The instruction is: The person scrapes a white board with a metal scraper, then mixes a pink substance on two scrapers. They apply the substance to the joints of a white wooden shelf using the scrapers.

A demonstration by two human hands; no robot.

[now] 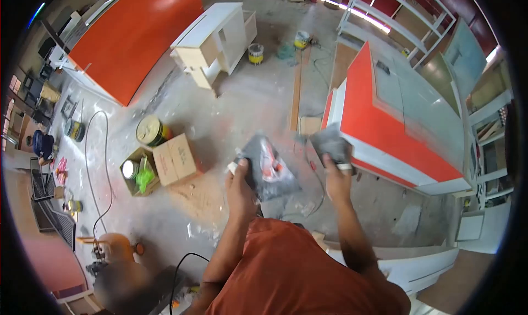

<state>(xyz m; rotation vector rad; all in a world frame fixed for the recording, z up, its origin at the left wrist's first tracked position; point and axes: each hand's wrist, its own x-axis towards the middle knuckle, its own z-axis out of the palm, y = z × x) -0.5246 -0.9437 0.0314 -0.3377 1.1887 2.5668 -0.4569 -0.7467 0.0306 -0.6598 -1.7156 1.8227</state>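
My left hand [238, 187] is closed on the near left edge of a dark flat putty board [278, 188], its thumb on top. A smear of white and red-orange paste [270, 164] lies on the board's upper face. My right hand [336, 177] grips a dark, flat, blurred scraper [331, 143] with a light strip by the thumb. The scraper is apart from the board, to its right. Beyond the scraper stands a large red-orange and white cabinet panel piece [357, 131].
On the floor to the left are a cardboard box [176, 158], an open box [132, 189] with a can and green plastic, and a large tin [149, 130]. A hose [107, 166] leads to an orange compressor [115, 249]. A white cabinet [212, 26] stands ahead; a person [43, 144] is far left.
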